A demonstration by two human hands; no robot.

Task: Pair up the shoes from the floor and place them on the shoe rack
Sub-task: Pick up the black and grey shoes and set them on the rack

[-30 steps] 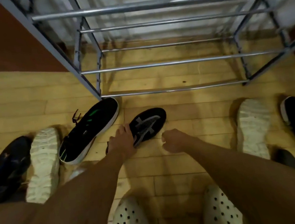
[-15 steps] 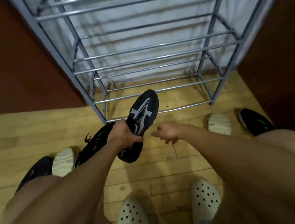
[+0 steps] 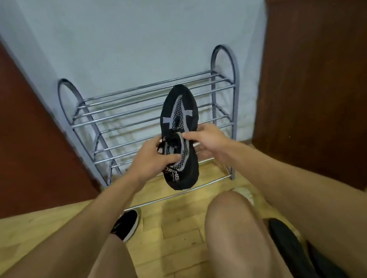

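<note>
Holding shoe (image 3: 180, 134) up in both hands, off floor, toe pointing away toward rack (image 3: 152, 121). My knee (image 3: 229, 211) nearest, over wooden floor (image 3: 182, 250). Second shoe (image 3: 126, 224), black with white sole, lies on floor by left forearm. Left hand (image 3: 150, 160) grip clamped on shoe's lace side; right hand (image 3: 210, 142) grip clamped on opposite side. Rack stands beyond against pale wall (image 3: 132, 29), its rails bare.

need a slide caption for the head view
Both hands hold a black shoe up before the empty rack.
</note>
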